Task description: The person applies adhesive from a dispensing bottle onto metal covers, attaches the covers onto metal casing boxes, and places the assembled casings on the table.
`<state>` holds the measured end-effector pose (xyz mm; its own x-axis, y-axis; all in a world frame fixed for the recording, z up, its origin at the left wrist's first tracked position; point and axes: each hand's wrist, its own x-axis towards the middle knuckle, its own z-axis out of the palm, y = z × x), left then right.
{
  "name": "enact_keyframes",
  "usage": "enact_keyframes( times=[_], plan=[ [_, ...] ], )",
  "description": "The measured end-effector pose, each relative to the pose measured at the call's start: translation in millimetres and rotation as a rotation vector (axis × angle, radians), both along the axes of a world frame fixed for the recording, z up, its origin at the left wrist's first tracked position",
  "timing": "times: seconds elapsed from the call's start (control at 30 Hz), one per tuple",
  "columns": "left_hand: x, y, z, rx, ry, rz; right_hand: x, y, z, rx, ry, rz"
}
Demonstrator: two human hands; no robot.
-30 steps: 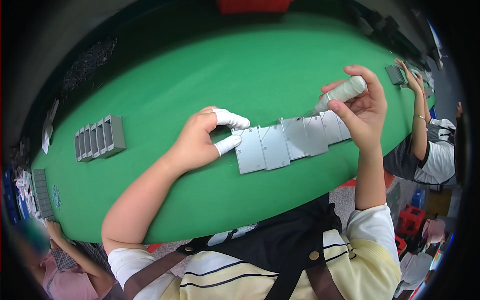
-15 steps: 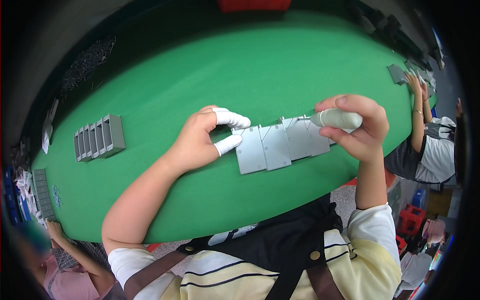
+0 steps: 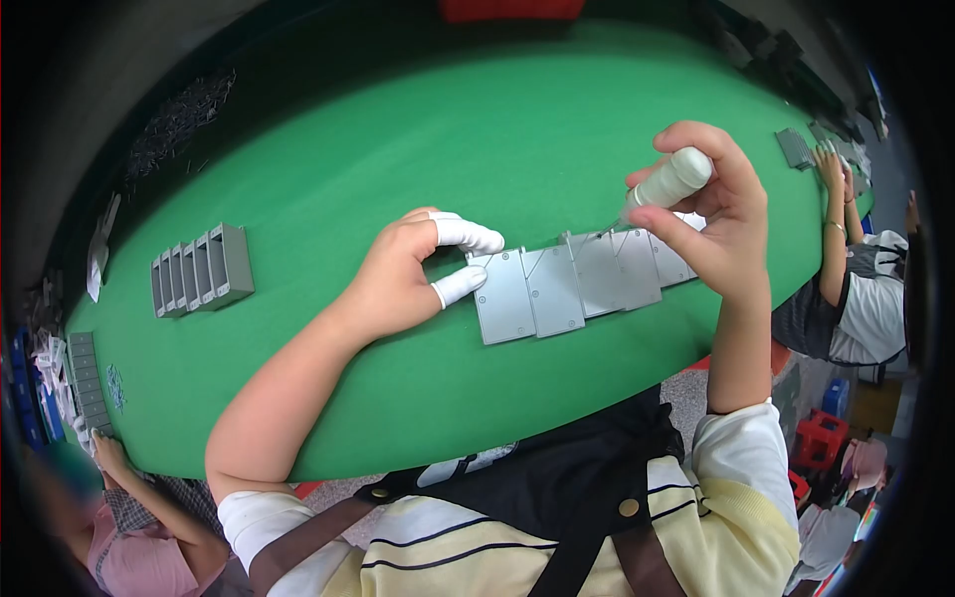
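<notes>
Several flat grey metal-looking plates with small screws (image 3: 502, 297) stand side by side in an overlapping row on the green table. My left hand (image 3: 398, 267), with white covers on thumb and index finger, grips the upper left corner of the end plate. In my right hand (image 3: 724, 204) is a screwdriver with a pale handle (image 3: 673, 181), held tilted. Its thin shaft slants down to the left, and the tip is at the upper edge of a middle plate. Whether it sits in a screw I cannot tell. The right end of the row is partly behind my right hand.
A group of grey open-fronted cases (image 3: 202, 271) stands to the left on the green table (image 3: 398, 129). Small dark screws (image 3: 184, 124) are heaped at the far left. Co-workers' hands (image 3: 834, 167) are at the right, with another person (image 3: 149, 517) at lower left.
My right hand has risen and swung the screwdriver from nearly flat to a steeper tilt, its tip now at the plate's upper edge. My left hand stays at the same corner.
</notes>
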<state>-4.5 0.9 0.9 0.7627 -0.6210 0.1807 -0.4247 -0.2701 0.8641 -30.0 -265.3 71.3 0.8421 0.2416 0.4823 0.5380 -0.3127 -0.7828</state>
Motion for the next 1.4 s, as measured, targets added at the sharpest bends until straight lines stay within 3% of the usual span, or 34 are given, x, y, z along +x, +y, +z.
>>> enact_keyframes(
  times=[0.13, 0.43, 0.73, 0.97, 1.27, 1.4],
  plan=[
    [0.9, -0.2, -0.7, 0.003, -0.019, -0.003, 1.0, -5.5, 5.8, -0.049, 0.045, 0.149],
    [0.4, -0.8, -0.4, -0.002, 0.005, 0.003, -6.3, -3.5, -4.7, -0.040, -0.061, -0.124],
    [0.8, 0.4, -0.8, 0.023, -0.016, -0.001, -20.5, -16.8, -10.4, 0.100, -0.240, 0.033],
    [0.5, -0.6, -1.3, -0.016, -0.002, 0.013, -22.7, -0.9, -15.7, 0.044, -0.105, -0.040],
    [0.5, -0.3, -0.8, 0.011, -0.007, 0.000, -24.9, 8.8, -6.9, -0.086, -0.256, -0.003],
    [0.4, -0.8, -0.9, 0.010, -0.006, -0.003, -23.5, 13.3, 1.0, -0.132, -0.144, 0.057]
  ],
)
